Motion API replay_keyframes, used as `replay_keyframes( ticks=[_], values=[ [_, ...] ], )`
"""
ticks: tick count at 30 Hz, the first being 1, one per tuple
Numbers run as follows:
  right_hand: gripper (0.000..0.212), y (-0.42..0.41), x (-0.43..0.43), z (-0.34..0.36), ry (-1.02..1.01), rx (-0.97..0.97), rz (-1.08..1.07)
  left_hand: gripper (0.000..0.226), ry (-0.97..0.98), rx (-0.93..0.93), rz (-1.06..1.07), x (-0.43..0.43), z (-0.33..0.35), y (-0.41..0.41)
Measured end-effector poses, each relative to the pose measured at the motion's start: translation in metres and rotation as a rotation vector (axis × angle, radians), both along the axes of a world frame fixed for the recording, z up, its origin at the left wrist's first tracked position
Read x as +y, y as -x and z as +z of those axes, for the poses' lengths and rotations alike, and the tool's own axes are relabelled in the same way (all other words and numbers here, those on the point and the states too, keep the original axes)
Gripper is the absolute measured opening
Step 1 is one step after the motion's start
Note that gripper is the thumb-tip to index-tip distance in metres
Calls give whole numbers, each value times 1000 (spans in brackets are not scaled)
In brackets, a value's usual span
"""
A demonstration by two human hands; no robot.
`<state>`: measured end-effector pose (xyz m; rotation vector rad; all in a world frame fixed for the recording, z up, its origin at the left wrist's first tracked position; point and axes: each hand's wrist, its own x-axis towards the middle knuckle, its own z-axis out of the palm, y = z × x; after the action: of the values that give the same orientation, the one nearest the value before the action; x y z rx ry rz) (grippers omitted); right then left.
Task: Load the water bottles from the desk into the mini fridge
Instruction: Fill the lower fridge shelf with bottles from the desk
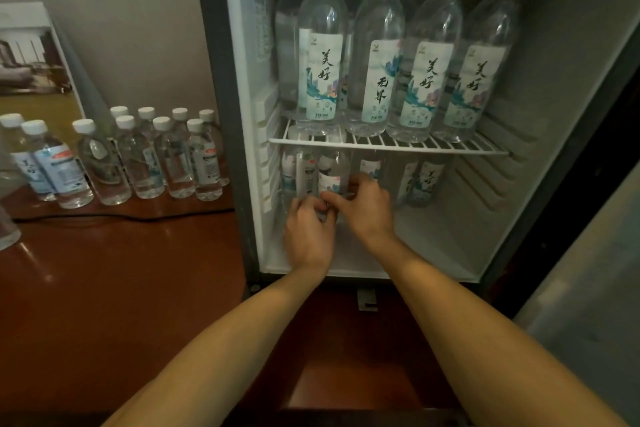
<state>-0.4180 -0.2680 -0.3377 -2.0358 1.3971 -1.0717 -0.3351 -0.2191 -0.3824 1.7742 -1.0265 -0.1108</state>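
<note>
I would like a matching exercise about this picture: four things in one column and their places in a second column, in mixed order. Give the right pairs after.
Things
1. tall bottles
2. small bottles
3. left hand and right hand
4. black cable

Places
A. lying on the wooden desk, in front of the bottle group
B. standing on the white wire shelf
C. standing on the desk, left of the mini fridge
D. below the shelf, both on a lower-level bottle

Pairs: 1-B, 2-C, 3-D, 4-A
</note>
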Motion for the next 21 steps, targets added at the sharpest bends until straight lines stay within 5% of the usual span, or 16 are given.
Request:
replay_keyframes(
  ticks=[12,21],
  values=[
    [57,4,36,3,-84,15,-57,12,-56,32,-126,41,9,-2],
    [13,-8,109,21,75,82,-20,5,-104,43,-200,127,24,-18]
  ],
)
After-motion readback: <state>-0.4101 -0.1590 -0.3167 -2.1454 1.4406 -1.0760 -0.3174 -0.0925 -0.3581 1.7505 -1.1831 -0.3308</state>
